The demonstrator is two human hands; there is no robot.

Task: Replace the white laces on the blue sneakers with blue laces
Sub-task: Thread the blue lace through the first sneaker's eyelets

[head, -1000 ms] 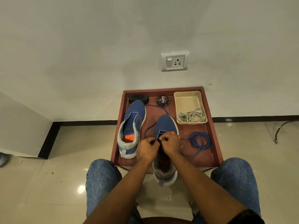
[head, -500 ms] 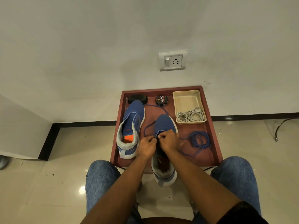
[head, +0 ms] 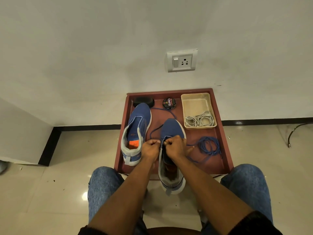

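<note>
Hands first: your left hand (head: pixel 150 149) and your right hand (head: pixel 175 146) are close together over the near sneaker (head: pixel 171 131), with only a narrow gap between them. Both have the fingers curled. They seem to pinch the blue lace (head: pixel 155 131) at the front of the shoe opening, but the fingertips hide the exact grip, so I cannot tell this for sure.

This sneaker points with its toe to the wall, and its heel reaches over the near edge of the red tray (head: pixel 225 150), between your knees. From your left hand one strand of the lace runs up in a loop over the tray floor toward the polish tin (head: pixel 169 103). To the right of your right hand, another strand goes to a loose blue coil (head: pixel 209 145) which lies on the tray.

The second sneaker (head: pixel 137 129) lies on the left side of the tray, apart from your hands, with an orange patch inside. Its toe is just beside a black oval object (head: pixel 144 101) in the far left corner. The beige basket (head: pixel 197 106) stands in the far right corner, and the white laces (head: pixel 199 119) lie bundled in its near end.
</note>
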